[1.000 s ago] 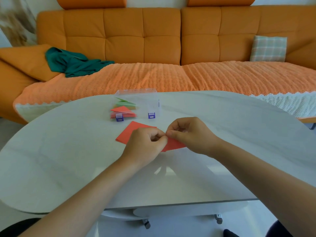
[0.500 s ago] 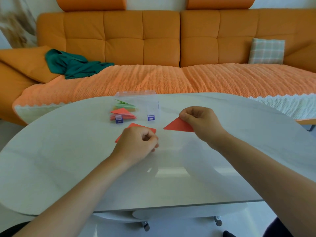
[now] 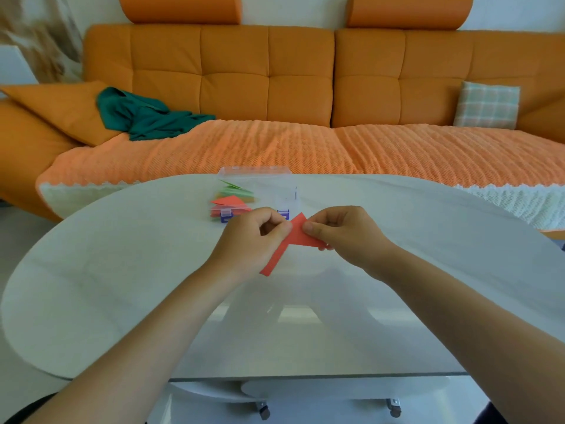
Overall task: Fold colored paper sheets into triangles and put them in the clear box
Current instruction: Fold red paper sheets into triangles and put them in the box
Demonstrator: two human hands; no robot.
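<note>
Left hand (image 3: 250, 240) and right hand (image 3: 345, 234) meet above the worktop (image 3: 122, 270), each pinching the red paper sheet (image 3: 295, 237) tight between thumb and fingers. The sheet is lifted, bent partway and not yet a clean triangle, so this fold looks to be in progress. Just behind it stands the open clear box (image 3: 275, 172). Its left side already holds a small pile of folded green triangles (image 3: 237, 189) and red triangles (image 3: 230, 201). This piece has yet to join them.

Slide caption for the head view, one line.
Head view: left hand and right hand pinch red paper over the white table; clear box behind holds folded triangles.
</note>
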